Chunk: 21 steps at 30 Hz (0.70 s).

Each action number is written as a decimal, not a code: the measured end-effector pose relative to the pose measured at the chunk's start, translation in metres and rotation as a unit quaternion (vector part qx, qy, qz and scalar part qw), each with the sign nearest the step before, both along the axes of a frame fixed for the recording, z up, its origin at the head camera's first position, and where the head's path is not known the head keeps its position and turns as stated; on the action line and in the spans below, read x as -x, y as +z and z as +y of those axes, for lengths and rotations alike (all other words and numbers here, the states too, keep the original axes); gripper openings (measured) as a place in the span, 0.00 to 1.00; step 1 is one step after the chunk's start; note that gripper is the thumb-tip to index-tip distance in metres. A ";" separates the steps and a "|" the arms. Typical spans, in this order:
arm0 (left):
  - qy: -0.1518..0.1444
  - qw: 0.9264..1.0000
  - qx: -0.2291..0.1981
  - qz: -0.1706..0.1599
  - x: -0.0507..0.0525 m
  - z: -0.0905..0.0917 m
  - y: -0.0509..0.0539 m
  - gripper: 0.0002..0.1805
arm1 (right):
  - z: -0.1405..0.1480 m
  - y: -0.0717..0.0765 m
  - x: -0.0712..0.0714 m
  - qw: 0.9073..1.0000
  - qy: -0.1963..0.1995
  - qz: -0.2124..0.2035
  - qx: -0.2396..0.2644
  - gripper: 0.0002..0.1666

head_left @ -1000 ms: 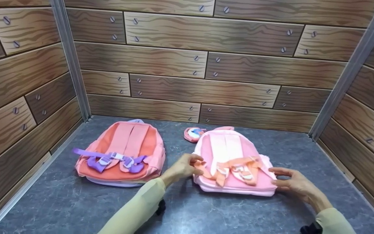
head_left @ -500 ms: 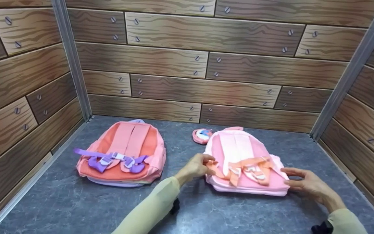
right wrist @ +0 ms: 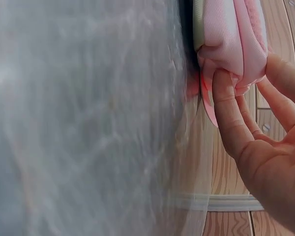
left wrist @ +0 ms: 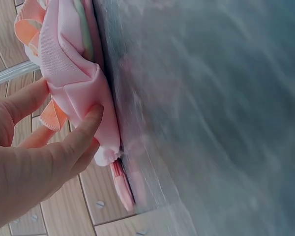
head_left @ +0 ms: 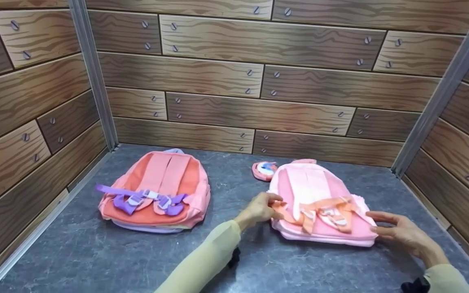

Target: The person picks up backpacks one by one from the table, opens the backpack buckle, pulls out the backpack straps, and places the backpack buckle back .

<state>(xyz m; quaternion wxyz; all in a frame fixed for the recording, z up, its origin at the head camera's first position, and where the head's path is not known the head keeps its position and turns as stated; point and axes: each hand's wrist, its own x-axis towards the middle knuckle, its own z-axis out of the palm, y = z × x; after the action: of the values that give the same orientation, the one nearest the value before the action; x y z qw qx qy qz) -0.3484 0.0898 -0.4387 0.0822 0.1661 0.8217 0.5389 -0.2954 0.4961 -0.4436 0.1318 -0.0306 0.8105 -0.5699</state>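
Observation:
A pink backpack (head_left: 312, 183) lies straps up, its orange straps (head_left: 334, 203) bunched across the lower part. My left hand (head_left: 259, 210) holds its left side, thumb and fingers bent against the fabric; the left wrist view shows this hand (left wrist: 49, 157) touching the pink side (left wrist: 73, 73). On the opposite side my right hand (head_left: 411, 235) grips the lower edge. In the right wrist view the fingers of that hand (right wrist: 270, 157) press the pink fabric (right wrist: 223, 34) from below and beside. The underside is hidden.
A coral backpack (head_left: 153, 215) with purple straps (head_left: 173, 208) lies to the left on the dark grey table (head_left: 116, 260). A small round red pouch (head_left: 264, 171) sits behind the pink one's upper left edge. Wood-patterned walls (head_left: 202, 73) enclose the back and sides.
The pink backpack has slid to the right across the table between both hands, and the small round pouch has shifted right with it. The coral backpack stays in place.

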 end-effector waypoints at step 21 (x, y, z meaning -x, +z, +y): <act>0.021 0.999 0.034 0.010 -0.001 0.038 0.004 0.27 | 0.037 -0.002 0.000 0.999 0.012 0.004 0.044 0.20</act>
<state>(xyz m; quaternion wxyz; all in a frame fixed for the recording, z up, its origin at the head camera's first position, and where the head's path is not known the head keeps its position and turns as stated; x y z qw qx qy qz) -0.3476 0.1277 -0.4343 0.0685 0.1510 0.8438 0.5105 -0.2955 0.5330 -0.4459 0.1340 -0.0490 0.7847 -0.6033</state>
